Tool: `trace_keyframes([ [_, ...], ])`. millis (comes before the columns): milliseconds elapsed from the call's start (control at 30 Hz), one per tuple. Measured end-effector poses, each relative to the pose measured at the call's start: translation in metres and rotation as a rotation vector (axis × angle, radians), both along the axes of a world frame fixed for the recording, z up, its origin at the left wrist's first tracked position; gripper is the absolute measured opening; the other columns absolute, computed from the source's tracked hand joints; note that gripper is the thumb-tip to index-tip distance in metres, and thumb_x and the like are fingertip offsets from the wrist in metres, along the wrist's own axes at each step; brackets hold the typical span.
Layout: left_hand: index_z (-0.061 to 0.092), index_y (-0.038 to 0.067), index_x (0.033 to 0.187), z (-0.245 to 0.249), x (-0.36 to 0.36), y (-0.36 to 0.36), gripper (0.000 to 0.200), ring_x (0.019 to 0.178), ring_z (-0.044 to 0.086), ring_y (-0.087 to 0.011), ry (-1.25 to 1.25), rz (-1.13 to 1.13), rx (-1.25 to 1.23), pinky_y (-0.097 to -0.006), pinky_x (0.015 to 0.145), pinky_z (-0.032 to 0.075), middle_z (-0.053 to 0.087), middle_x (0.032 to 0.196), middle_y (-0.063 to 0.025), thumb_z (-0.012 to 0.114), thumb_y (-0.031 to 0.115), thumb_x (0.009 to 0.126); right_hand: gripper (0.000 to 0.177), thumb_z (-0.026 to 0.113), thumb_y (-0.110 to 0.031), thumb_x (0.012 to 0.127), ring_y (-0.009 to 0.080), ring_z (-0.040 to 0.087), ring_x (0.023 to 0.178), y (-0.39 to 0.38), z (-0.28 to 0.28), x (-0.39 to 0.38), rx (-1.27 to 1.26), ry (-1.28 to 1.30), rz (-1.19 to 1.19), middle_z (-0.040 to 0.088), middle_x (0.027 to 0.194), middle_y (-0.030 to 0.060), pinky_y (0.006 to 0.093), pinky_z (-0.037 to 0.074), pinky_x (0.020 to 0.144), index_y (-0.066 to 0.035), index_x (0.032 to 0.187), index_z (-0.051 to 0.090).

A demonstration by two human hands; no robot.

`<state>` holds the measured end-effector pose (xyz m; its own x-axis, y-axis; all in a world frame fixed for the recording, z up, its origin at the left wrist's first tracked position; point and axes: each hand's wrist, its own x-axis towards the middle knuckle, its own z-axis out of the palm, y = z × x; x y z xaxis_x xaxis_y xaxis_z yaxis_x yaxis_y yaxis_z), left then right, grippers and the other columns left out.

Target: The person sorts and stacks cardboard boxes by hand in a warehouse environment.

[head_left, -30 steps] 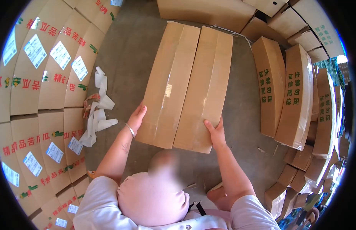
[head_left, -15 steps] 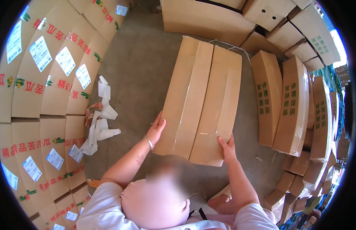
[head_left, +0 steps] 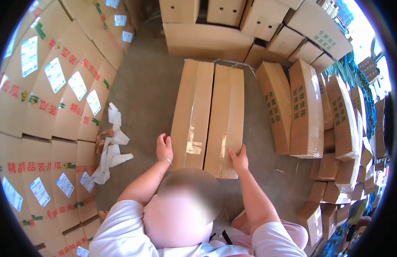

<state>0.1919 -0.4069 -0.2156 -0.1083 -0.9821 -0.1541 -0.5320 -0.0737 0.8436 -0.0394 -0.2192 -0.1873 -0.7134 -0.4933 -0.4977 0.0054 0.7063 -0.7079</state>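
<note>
Two long brown cardboard boxes lie side by side in front of me, a left box (head_left: 191,107) and a right box (head_left: 225,115), with a narrow dark gap between them. Clear tape runs along their tops and shines near the close ends. My left hand (head_left: 165,147) is at the outer side of the left box, its fingers loosely bent and not wrapped over the top. At the right box's near outer edge, my right hand (head_left: 238,159) grips with the thumb on top and the fingers down the side, partly hidden.
Stacked cartons with red print and white labels (head_left: 55,75) form a wall on the left. Crumpled white strips (head_left: 114,147) lie on the floor (head_left: 143,85) beside it. Plain cartons (head_left: 207,40) stand ahead. Green-printed cartons (head_left: 307,107) lean on the right.
Both boxes appear lower and straighter, and sit further left in view. My left thumb no longer lies over the left box's edge. My right hand keeps its grip. The camera view has shifted.
</note>
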Motion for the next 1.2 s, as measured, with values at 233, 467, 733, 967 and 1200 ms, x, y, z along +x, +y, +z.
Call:
trace_keyframes([
  [233,0.06,0.004,0.086,0.048,0.06,0.026,0.018,0.05,0.052,-0.0086,0.031,-0.093,0.02,-0.025,0.049,0.043,0.06,0.064,-0.0045,0.051,0.019,0.09,0.077,0.062,-0.046,0.079,0.0297,0.047,0.119,0.075,0.074,-0.03,0.261,0.304,0.647,0.048,0.129,0.0168,0.0367,0.038,0.098,-0.009,0.139,0.03],
  [467,0.063,0.003,0.093,0.038,0.18,0.102,0.041,0.083,0.06,-0.0377,-0.352,-0.452,0.141,-0.0409,0.07,0.048,0.065,0.089,-0.0169,0.046,0.04,0.087,0.061,0.064,-0.042,0.077,0.0314,0.056,0.105,0.199,0.217,-0.131,0.675,0.624,0.644,0.06,0.111,0.0158,0.0391,0.044,0.089,-0.007,0.125,0.05],
  [733,0.063,0.003,0.095,0.032,0.232,0.186,0.037,0.084,0.061,-0.0319,-0.494,-0.534,0.341,-0.0379,0.071,0.048,0.066,0.089,-0.0145,0.046,0.035,0.088,0.057,0.067,-0.032,0.075,0.0314,0.061,0.091,0.312,0.258,-0.088,0.454,0.497,0.513,0.064,0.096,0.0145,0.0377,0.048,0.079,-0.006,0.124,0.051],
  [967,0.063,0.003,0.097,0.053,0.22,0.177,0.033,0.084,0.061,-0.0268,-0.561,-0.596,0.36,-0.0353,0.073,0.048,0.066,0.09,-0.0123,0.047,0.031,0.09,0.059,0.068,-0.03,0.076,0.029,0.062,0.088,0.347,0.229,-0.084,0.48,0.455,0.622,0.065,0.097,0.0153,0.0351,0.047,0.079,-0.006,0.126,0.049],
  [1200,0.063,0.002,0.098,0.055,0.19,0.157,0.03,0.084,0.062,-0.0217,-0.633,-0.662,0.397,-0.0327,0.074,0.048,0.066,0.09,-0.0102,0.047,0.027,0.091,0.059,0.066,-0.034,0.077,0.0321,0.059,0.097,0.325,0.222,-0.101,0.412,0.407,0.586,0.062,0.105,0.0168,0.0374,0.046,0.084,-0.006,0.126,0.049],
])
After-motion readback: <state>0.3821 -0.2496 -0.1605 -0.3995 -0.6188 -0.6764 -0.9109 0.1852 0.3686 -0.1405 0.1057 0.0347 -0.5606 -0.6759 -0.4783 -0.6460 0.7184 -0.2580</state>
